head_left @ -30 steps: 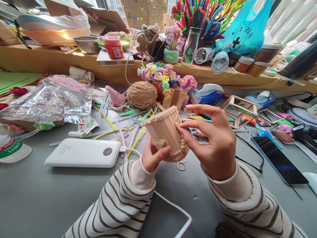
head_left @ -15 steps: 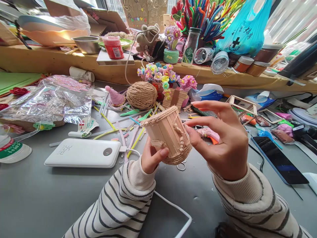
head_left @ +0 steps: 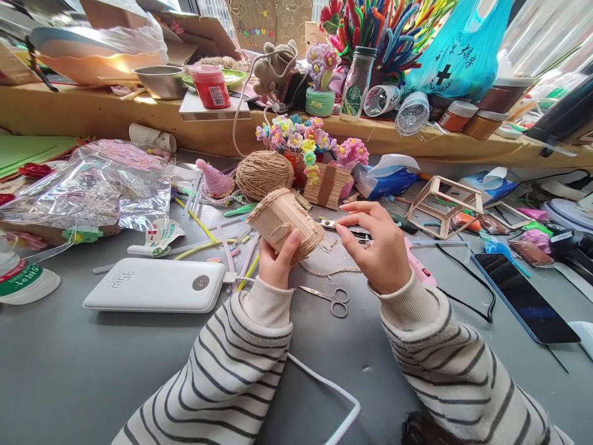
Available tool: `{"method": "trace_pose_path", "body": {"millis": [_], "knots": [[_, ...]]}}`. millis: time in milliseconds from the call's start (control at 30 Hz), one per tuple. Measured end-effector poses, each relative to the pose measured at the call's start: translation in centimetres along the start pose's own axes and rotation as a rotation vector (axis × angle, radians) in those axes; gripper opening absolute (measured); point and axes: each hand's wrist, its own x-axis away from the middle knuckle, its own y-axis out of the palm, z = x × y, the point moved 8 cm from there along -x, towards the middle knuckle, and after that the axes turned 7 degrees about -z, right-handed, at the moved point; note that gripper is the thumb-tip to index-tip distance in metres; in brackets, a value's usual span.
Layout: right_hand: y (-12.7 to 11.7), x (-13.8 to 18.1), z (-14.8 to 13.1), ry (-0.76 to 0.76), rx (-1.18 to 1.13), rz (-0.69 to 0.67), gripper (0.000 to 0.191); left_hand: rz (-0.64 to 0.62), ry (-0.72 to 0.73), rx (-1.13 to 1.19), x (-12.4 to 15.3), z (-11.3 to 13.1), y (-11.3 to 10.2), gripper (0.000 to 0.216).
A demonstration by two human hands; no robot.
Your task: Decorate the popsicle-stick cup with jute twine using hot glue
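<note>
Head view shows the left hand gripping a wooden-stick container edged with twine, tilted above the table, its thumb pressed against the container's side. Right of the container, and apart from it, is the right hand, its thumb and index fingertips close together; I cannot tell whether those fingers pinch anything. Small scissors lie on the near side of the container, slightly right. Beyond it sits a twine ball; left of it, a white power bank.
</note>
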Motion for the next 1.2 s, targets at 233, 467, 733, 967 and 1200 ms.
{"method": "trace_pose_path", "body": {"millis": [233,467,733,967,1200], "knots": [[0.1,0.3,0.8,-0.012,-0.020,-0.037,0.010,0.088,0.183,-0.023,-1.3,2.5,-1.1,0.056],[-3.5,0.9,4.0,0.135,0.107,-0.064,0.012,-0.121,0.175,0.231,-0.7,5.1,-0.2,0.043],[-2.5,5.4,11.5,0.598,0.806,-0.761,0.049,-0.189,0.115,0.341,0.2,4.9,0.1,0.032],[-0.4,6.5,13.5,0.684,0.764,-0.958,0.047,-0.215,0.008,0.360,0.4,3.9,0.1,0.036],[-1.2,6.1,13.8,0.728,0.758,-0.951,0.034,-0.210,-0.013,0.291,0.7,3.5,0.4,0.027]]}}
